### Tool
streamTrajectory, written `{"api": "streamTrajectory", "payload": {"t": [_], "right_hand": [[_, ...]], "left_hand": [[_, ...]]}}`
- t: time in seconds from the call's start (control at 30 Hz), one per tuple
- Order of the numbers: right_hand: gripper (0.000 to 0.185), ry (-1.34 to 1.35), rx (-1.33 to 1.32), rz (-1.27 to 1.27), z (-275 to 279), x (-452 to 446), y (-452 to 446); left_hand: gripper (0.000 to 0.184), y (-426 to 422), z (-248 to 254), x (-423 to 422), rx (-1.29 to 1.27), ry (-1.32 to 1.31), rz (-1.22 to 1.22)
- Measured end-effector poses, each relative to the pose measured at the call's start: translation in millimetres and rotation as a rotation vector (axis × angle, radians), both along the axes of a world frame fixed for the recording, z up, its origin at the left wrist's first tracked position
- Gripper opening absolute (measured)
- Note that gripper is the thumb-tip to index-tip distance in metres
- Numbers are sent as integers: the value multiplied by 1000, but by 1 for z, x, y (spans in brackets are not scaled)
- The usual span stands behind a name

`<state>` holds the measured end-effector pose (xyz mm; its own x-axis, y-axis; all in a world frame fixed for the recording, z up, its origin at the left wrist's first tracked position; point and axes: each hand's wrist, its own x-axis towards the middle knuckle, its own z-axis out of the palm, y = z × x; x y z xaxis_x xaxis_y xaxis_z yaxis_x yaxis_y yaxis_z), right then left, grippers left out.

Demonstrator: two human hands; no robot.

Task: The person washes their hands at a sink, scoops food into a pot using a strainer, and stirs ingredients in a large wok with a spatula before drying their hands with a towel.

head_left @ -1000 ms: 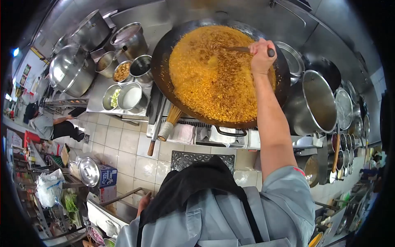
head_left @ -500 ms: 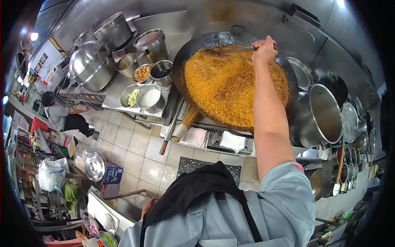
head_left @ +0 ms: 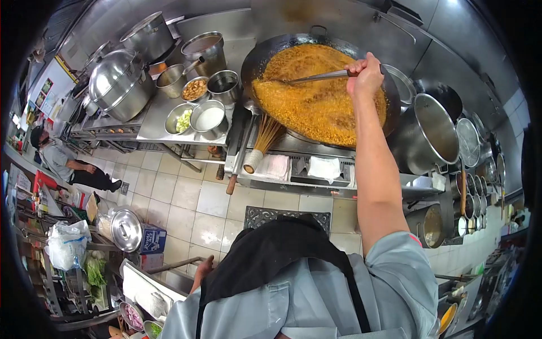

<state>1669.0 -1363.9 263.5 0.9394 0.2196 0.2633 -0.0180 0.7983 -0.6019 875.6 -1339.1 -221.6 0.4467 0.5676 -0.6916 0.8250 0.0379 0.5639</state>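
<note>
A long-handled tool point(head_left: 322, 75) lies low over a broad dark wok point(head_left: 251, 66), its far end sunk in bubbly golden-orange food point(head_left: 322, 110), so the shape of its head cannot be told. Its long axis runs almost crosswise to the person's body, the working end pointing left and slightly back toward the wearer, the butt jutting out to the right past the fist. The right hand point(head_left: 367, 79) is closed around the handle near that butt, a hold that probably buys reach across the pan and keeps fingers clear of the food. The left hand point(head_left: 204, 268) hangs low by the dark apron point(head_left: 265, 263), near a metal rail point(head_left: 175, 264); whether it grips anything cannot be told.

Just left of the wok, a bamboo brush point(head_left: 265, 141) leans beside a second, wooden-ended tool point(head_left: 241, 150), handles toward the wearer, seemingly for quick picking up. On the steel worktop point(head_left: 155, 127) beyond, bowls of white contents point(head_left: 210, 118), pale green pieces point(head_left: 182, 120) and browned chunks point(head_left: 195, 89) cluster, presumably to sit within reach. A tall pot point(head_left: 437, 135) tilts to the right; far left, a co-worker point(head_left: 59, 161) stands apart.
</note>
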Motion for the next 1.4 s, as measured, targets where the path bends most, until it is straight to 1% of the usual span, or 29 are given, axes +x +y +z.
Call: {"api": "streamTrajectory", "payload": {"t": [0.03, 0.07, 0.13, 0.17, 0.27, 0.3, 0.4, 0.43, 0.47, 0.57, 0.6, 0.63, 0.67, 0.73, 0.8, 0.9, 0.93, 1.0, 1.03, 1.1, 1.17, 1.4], "right_hand": [[32, -4, 2, 16, 0, -9, -10], [32, -7, 3, 32, 0, -17, -21], [33, -23, -4, 42, 4, -36, -43], [33, -36, -13, 36, 9, -49, -54], [34, -85, -21, -10, 23, -73, -86], [35, -104, -19, -25, 32, -82, -97], [36, -176, -40, -60, 61, -100, -132], [36, -182, -53, -65, 73, -108, -143], [36, -188, -67, -70, 84, -116, -154], [35, -209, -133, -104, 105, -129, -179], [35, -237, -159, -97, 105, -132, -185], [35, -264, -184, -88, 105, -132, -191], [35, -291, -208, -78, 104, -133, -194], [35, -317, -214, -75, 93, -131, -193], [35, -351, -236, -61, 73, -127, -187], [33, -398, -197, -33, 30, -117, -165], [34, -409, -203, -33, 18, -116, -157], [34, -441, -232, -64, -7, -109, -138], [35, -488, -239, -71, -19, -103, -129], [34, -498, -242, -83, -37, -90, -110], [35, -505, -248, -100, -57, -68, -90], [37, -560, -303, -176, -77, 13, -13]], "left_hand": [[74, 2, -2, -5, 72, -6, -144], [77, 5, -4, -9, 82, 31, -187], [84, 16, 31, 14, 107, 102, -280], [79, 22, 18, 13, 85, 101, -301], [72, 37, -17, 18, -353, 19, 377], [71, 38, -15, 21, -344, 38, 355], [66, 37, 18, 35, -310, 90, 298], [66, 37, 21, 37, -311, 67, 283], [66, 38, 25, 37, -308, 3, 242], [66, 47, -6, 10, -306, -292, 69], [66, 48, -8, 8, -311, -375, 26], [67, 50, -8, 7, -321, -429, -17], [68, 49, -11, 7, -347, -435, 16], [71, 48, -12, 10, -368, -434, 48], [75, 50, -23, 14, -437, -360, 135], [80, 60, -47, 28, -633, -238, 377], [82, 59, -44, 40, -698, -212, 452], [84, 58, -41, 46, -724, -210, 488], [84, 56, -43, 45, -718, -216, 504], [84, 51, -43, 41, -704, -226, 536], [83, 44, -39, 41, -630, -207, 511], [79, 3, 18, 58, -365, -207, 314]]}}
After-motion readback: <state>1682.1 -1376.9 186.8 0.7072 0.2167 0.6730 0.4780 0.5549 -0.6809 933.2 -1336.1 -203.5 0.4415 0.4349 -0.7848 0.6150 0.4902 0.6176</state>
